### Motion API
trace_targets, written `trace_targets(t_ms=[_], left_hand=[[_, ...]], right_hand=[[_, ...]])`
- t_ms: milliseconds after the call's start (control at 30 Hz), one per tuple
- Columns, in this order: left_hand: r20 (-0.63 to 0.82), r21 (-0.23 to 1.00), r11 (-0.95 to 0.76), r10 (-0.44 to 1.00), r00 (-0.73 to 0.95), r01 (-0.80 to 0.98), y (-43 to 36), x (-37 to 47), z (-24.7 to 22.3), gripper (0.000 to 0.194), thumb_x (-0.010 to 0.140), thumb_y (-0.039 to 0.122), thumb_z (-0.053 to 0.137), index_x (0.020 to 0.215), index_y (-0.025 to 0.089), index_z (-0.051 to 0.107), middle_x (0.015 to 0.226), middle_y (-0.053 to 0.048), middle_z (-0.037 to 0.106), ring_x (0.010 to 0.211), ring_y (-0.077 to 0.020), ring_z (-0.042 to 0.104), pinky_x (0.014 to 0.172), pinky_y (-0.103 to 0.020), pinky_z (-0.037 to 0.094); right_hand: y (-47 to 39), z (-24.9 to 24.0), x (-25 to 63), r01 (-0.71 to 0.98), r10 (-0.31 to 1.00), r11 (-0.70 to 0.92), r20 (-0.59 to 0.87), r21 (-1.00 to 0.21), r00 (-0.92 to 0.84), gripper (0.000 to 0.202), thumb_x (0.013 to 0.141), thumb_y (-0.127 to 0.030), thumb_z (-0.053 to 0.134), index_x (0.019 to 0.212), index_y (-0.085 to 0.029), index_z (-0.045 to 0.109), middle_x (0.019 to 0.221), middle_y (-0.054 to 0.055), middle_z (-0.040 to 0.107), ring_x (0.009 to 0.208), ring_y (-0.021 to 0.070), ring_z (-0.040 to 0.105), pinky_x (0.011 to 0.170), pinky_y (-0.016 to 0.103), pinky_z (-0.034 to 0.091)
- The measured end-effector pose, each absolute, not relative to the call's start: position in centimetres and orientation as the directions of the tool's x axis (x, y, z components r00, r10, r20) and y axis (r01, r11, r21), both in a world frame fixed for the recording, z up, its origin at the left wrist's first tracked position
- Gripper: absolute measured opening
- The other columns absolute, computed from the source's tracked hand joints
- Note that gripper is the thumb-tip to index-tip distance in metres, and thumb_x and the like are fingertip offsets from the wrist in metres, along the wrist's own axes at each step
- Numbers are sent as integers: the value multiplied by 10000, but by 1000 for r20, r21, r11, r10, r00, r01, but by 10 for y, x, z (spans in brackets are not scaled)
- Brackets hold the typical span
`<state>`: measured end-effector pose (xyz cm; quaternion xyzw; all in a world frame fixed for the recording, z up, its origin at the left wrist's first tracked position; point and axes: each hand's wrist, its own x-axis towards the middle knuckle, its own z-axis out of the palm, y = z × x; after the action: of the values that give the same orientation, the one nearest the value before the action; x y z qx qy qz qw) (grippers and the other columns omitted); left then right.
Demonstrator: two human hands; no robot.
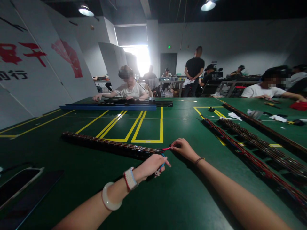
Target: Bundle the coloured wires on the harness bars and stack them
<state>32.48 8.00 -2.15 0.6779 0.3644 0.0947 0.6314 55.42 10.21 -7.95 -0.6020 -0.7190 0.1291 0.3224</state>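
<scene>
Blue channel [107, 108]: interior hidden | right hand [185, 150]: red wire [166, 149] | left hand [151, 164]: tool [157, 173]

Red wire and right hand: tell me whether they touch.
Touching. The head view shows the right hand pinching the red wire between thumb and fingers.

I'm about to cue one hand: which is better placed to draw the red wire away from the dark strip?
Probably the right hand: it pinches the red wire at its outer end, beyond the dark strip. The left hand, beside the strip's end, grips a blue item.
</scene>
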Motion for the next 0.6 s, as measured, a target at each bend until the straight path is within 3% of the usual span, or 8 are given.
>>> trace_targets(t_ms=[133,233,433,600], left_hand=[[-278,827,-193,676,682,529,82,323,-18,441,867,495,408,789,134,648,536,21,488,444,-84,400,512,-223,300],[-209,800,-270,711,671,536,78,322,-19,416,871,470,415,701,149,617,519,15,502,455,-96,414,534,-227,294],[-148,780,-311,751,643,544,72,327,-30,388,881,429,414,658,154,571,483,13,501,421,-92,418,512,-222,291],[-298,824,-143,714,633,549,74,334,-44,404,891,483,348,771,151,546,567,-27,605,400,-114,514,440,-204,338]], right_hand=[[98,-76,552,794,947,234,318,-561,-54,208,801,-383,636,856,-194,703,850,33,633,835,167,524,782,291,381],[94,-74,550,805,940,246,335,-540,-62,185,808,-362,639,865,-196,699,847,29,631,832,166,514,778,288,370],[83,-73,544,852,931,249,356,-461,-79,204,858,-358,573,924,-196,677,881,38,623,870,178,512,822,311,350],[62,-74,532,834,899,295,430,-465,-79,419,850,-463,552,1167,-189,558,1080,77,596,1033,204,505,923,361,332]])
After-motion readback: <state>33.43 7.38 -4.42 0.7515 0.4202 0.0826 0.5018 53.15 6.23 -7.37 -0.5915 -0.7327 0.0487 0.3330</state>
